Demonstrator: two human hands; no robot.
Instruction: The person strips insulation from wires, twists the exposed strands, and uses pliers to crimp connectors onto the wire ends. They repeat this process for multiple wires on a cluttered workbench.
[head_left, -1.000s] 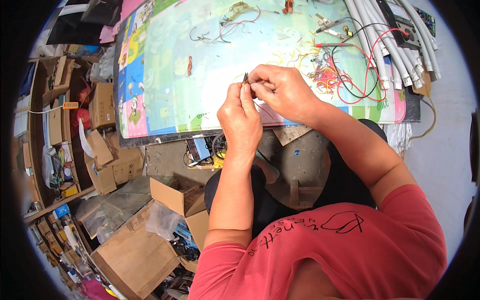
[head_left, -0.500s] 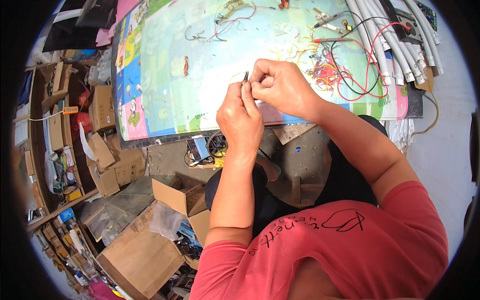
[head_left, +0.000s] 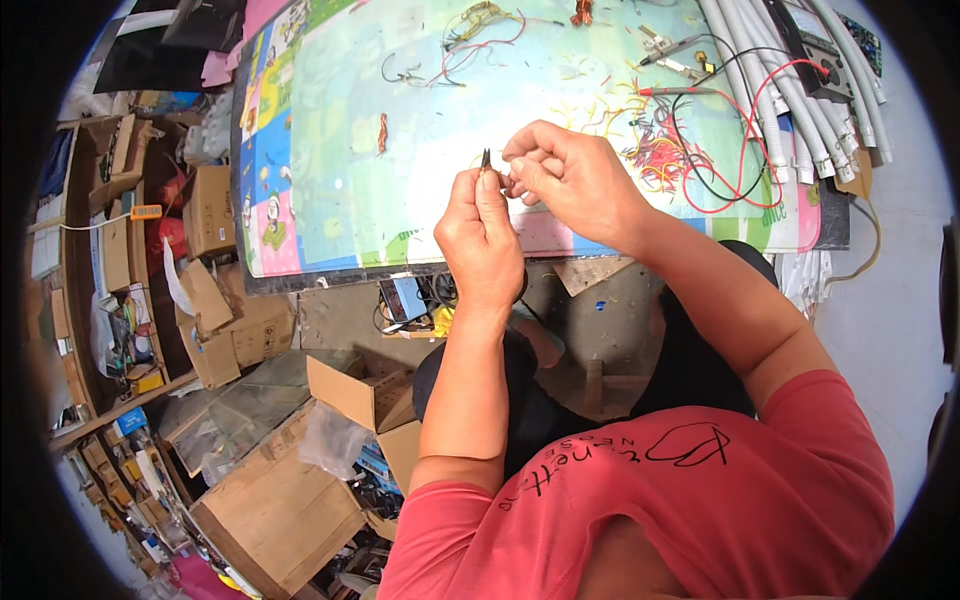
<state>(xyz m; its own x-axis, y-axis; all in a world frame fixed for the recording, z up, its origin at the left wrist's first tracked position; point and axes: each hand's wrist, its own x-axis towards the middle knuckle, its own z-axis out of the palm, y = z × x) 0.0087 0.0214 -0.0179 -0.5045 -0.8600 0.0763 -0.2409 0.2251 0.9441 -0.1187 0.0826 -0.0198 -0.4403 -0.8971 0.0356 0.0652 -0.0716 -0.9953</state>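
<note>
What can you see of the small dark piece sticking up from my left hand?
The small dark piece is slim, showing two blackish prongs side by side, with a coppery tint at their base. Its material is too small to tell. It points away from your body, above the table mat, pinched in the left hand's grip, which hides its lower end. The right hand is close beside it.

Red tee (head_left: pixel 790 490), short slvs (head_left: pixel 830 415), blk lettering (head_left: pixel 545 470) & outline dwg (head_left: pixel 690 445), blk legwear (head_left: pixel 700 350)

Black tips (head_left: pixel 486 159), red-and-yellow wire scraps (head_left: pixel 660 152), cartoon-patterned mat (head_left: pixel 340 215)
</note>
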